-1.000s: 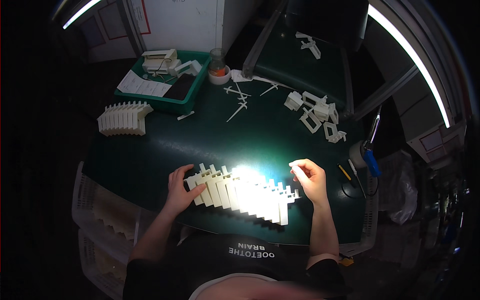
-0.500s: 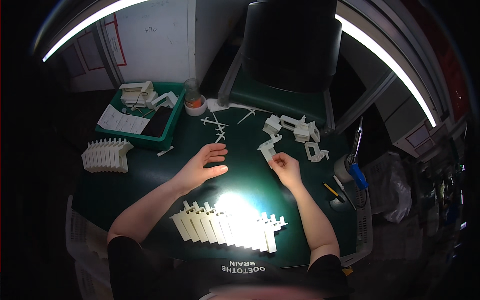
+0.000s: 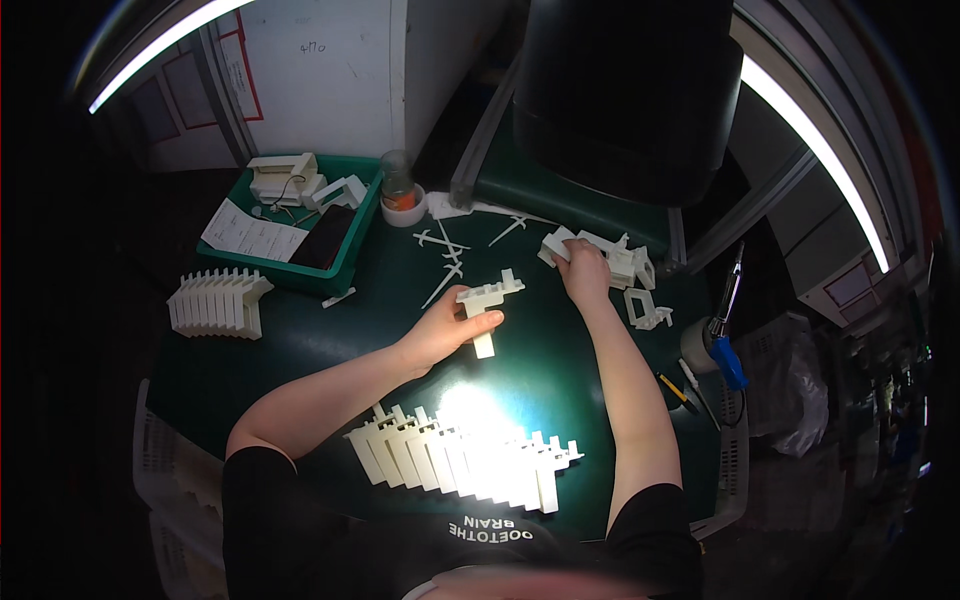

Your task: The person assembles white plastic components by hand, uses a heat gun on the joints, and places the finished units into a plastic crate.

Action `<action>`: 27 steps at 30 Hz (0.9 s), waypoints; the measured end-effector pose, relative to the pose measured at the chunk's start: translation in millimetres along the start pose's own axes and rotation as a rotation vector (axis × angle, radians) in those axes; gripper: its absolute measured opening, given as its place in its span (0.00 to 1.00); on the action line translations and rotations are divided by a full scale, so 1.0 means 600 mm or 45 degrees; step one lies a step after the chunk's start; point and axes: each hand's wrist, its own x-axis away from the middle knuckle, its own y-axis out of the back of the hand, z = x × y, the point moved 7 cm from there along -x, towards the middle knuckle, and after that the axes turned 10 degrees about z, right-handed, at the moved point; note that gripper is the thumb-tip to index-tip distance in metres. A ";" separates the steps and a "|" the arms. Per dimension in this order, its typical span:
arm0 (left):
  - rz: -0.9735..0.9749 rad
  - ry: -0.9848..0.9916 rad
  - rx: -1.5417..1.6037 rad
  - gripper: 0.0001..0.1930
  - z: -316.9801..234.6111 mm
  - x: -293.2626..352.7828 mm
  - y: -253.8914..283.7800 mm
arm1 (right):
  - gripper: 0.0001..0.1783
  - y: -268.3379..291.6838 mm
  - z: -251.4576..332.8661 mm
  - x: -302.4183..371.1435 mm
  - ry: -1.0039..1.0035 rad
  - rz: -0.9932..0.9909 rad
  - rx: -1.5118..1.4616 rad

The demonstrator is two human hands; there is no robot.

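My left hand (image 3: pixel 445 333) is closed around a white plastic bracket (image 3: pixel 488 296), held above the middle of the green table. Its notched end points away to the right and its flat leg hangs below my thumb. Farther off on the right, my right hand (image 3: pixel 584 272) has its fingers on a white boxy plastic part (image 3: pixel 557 243) at the edge of a small group of white plastic frames (image 3: pixel 622 262). One loose white frame (image 3: pixel 647 309) lies just nearer. Close to my body stands a slanted row of white plastic brackets (image 3: pixel 455 455), partly washed out by bright light.
A second row of white parts (image 3: pixel 218 305) stands at left. Behind it sits a green tray (image 3: pixel 345 262) with parts and paper. Thin white sprues (image 3: pixel 440 250) lie mid-table near a glass jar (image 3: pixel 398 180). A blue-handled soldering iron (image 3: pixel 727 362) and a yellow pen (image 3: pixel 676 390) are at right.
The bracket that was in my right hand is now in my left, which has closed on it. My right hand has moved farther away to the boxy part. The view has shifted slightly.
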 end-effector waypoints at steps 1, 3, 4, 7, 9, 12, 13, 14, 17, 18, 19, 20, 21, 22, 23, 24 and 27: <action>-0.021 0.003 -0.003 0.32 0.000 0.009 0.012 | 0.17 0.011 0.022 0.008 0.016 0.003 -0.014; -0.035 -0.016 0.273 0.32 -0.003 0.022 0.023 | 0.16 0.010 0.036 0.047 -0.124 0.274 -0.597; -0.031 0.009 0.369 0.31 -0.009 0.021 0.019 | 0.15 0.006 0.030 0.077 -0.157 0.242 -0.997; -0.066 -0.027 0.466 0.32 -0.009 0.014 0.016 | 0.14 0.020 0.094 0.163 0.122 0.094 -1.810; 0.079 -0.083 0.538 0.32 -0.017 0.004 -0.014 | 0.12 0.037 0.130 0.201 0.460 0.189 -1.444; 0.257 -0.045 0.458 0.29 -0.020 -0.002 -0.041 | 0.15 0.056 0.147 0.227 0.643 0.132 -1.091; 0.267 -0.050 0.455 0.29 -0.022 -0.003 -0.046 | 0.15 0.057 0.144 0.231 0.645 0.081 -1.028; 0.292 -0.058 0.370 0.28 -0.024 -0.001 -0.053 | 0.15 0.053 0.139 0.234 0.644 0.074 -1.021; 0.305 -0.066 0.326 0.28 -0.014 -0.001 -0.065 | 0.16 0.051 0.134 0.237 0.722 0.004 -0.883; 0.199 -0.136 0.244 0.30 -0.008 -0.001 -0.051 | 0.18 0.062 0.141 0.231 0.793 -0.012 -0.839; 0.101 -0.205 0.163 0.32 -0.007 -0.001 -0.040 | 0.20 0.071 0.143 0.225 0.856 -0.030 -0.791; 0.067 -0.178 0.160 0.33 -0.003 -0.001 -0.032 | 0.24 0.084 0.136 0.211 0.928 -0.095 -0.630; 0.068 -0.177 0.157 0.33 -0.005 -0.001 -0.031 | 0.24 0.086 0.114 0.197 0.887 -0.168 -0.491; 0.066 -0.177 0.138 0.33 -0.009 0.000 -0.034 | 0.23 0.092 0.086 0.170 0.769 -0.222 -0.523; 0.061 -0.179 0.116 0.33 -0.016 0.003 -0.035 | 0.23 0.088 0.051 0.139 0.601 -0.280 -0.466; 0.058 -0.177 0.112 0.33 -0.020 0.007 -0.036 | 0.27 0.084 0.028 0.109 0.460 -0.339 -0.350; 0.045 -0.114 0.072 0.32 -0.020 0.009 -0.040 | 0.31 0.058 -0.018 0.028 0.232 -0.312 -0.107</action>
